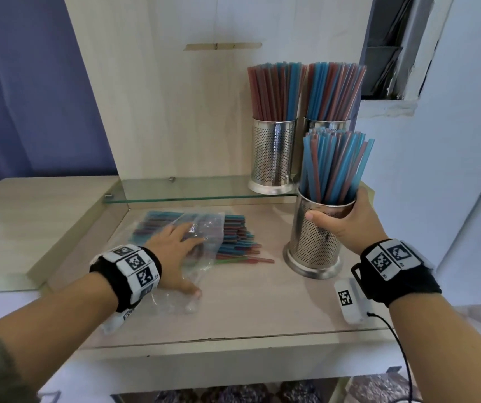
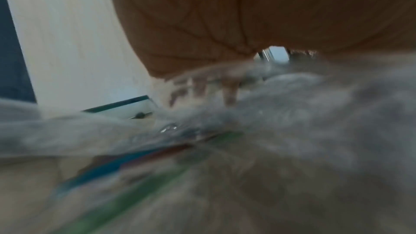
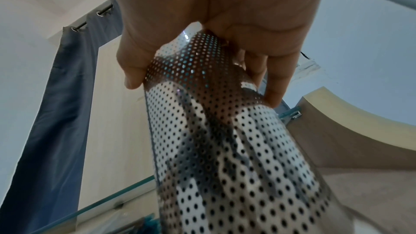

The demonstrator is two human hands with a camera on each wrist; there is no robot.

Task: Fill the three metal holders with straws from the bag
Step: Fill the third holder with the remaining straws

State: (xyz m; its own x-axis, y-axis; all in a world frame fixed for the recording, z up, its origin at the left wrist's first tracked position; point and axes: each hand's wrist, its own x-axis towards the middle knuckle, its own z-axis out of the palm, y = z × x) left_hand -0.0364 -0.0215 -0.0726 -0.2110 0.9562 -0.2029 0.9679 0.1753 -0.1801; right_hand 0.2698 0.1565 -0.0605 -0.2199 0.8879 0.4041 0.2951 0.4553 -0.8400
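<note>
1. The right hand [image 1: 350, 225] gripped the near holder [image 1: 316, 237] just under its rim, thumb across the front and fingers curled round the far side.
2. That holder stood on the counter [image 1: 248, 301], leaning slightly, packed with blue and red straws [image 1: 335, 167].
3. From the right wrist view, the fingers [image 3: 276, 77] wrapped the perforated metal wall [image 3: 225, 149].
4. The left hand [image 1: 175, 245] lay flat and spread on the bag [image 1: 201, 237], fingers straight, pressing it to the counter.
5. The clear bag lay on the counter left of the near holder, with loose straws [image 1: 239, 242] sticking out of its right end.
6. The left wrist view was blurred; only the palm [image 2: 247, 15] over crinkled plastic [image 2: 315, 113] could be made out.
7. Two more holders [image 1: 274, 155] stood side by side on the glass shelf [image 1: 190, 189] behind, both full of straws.
</note>
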